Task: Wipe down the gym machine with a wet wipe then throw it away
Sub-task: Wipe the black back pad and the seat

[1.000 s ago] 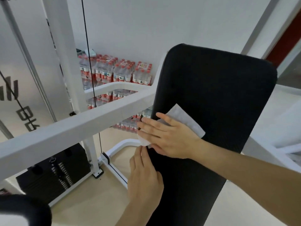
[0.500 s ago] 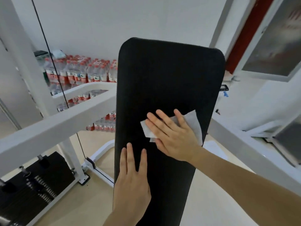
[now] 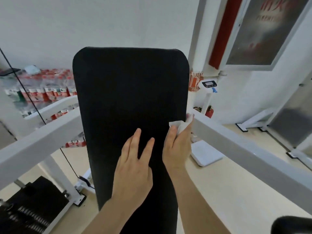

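Holding wet wipe (image 3: pixel 181 126), right hand (image 3: pixel 177 149) curls round black pad (image 3: pixel 131 92).

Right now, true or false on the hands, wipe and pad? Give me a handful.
1. The left hand lies flat on the pad, holding nothing. True.
2. The wipe is in the left hand. False: the right hand holds it.
3. The wipe sits at the pad's right edge. True.
4. The bottles are stacked to the right of the pad. False: they are to its left, behind the white frame.
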`<action>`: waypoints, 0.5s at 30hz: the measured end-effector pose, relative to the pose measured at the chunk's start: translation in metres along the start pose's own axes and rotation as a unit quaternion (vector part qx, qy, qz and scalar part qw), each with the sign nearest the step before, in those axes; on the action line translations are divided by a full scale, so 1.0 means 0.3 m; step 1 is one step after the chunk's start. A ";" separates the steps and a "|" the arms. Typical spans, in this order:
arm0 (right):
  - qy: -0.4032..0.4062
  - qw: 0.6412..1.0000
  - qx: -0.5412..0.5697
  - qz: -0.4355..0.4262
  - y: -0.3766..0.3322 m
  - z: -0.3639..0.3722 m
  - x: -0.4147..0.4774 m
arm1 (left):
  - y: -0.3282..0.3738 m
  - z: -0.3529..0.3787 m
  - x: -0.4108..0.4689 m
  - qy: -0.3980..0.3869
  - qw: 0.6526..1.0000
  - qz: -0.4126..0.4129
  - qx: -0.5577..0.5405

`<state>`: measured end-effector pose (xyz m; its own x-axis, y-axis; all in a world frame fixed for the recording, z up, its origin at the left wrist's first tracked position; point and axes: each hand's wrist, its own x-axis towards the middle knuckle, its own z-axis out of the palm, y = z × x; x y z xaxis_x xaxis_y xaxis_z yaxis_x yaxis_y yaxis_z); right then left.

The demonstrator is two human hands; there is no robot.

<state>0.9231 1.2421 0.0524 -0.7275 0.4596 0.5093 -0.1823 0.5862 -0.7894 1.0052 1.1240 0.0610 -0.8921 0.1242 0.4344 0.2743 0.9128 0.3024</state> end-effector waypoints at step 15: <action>-0.064 0.889 -0.226 -0.393 -0.162 0.066 0.048 | -0.171 0.018 -0.188 0.088 0.962 -0.217 -0.138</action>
<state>0.9084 1.2071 0.0914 -0.5675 -0.2722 0.7770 -0.4037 0.9145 0.0255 1.0396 1.0722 0.0164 -0.8761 -0.3356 0.3461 -0.0038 0.7227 0.6912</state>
